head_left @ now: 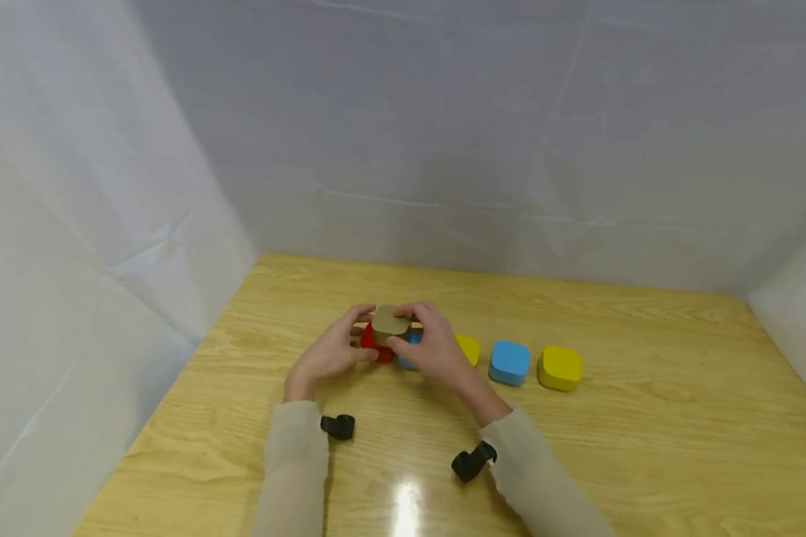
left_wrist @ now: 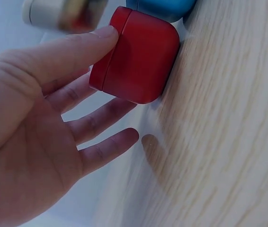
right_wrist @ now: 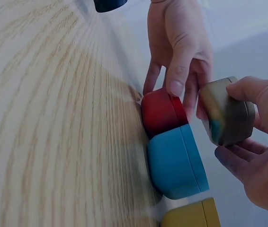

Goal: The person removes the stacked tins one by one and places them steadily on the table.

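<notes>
Overhead, a rounded tan metallic block (head_left: 391, 321) between both hands.

hidden: blue box (head_left: 411, 339) mostly behind hands | blurred: metallic box (left_wrist: 63, 14)

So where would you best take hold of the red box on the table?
Probably from above, pinching the red box across its near and far sides. It lies flat with a blue box tight against its right side, and the left hand already touches its left, so those sides are crowded.

Soft light; table (head_left: 645, 447) glare (wrist views blurred).
</notes>
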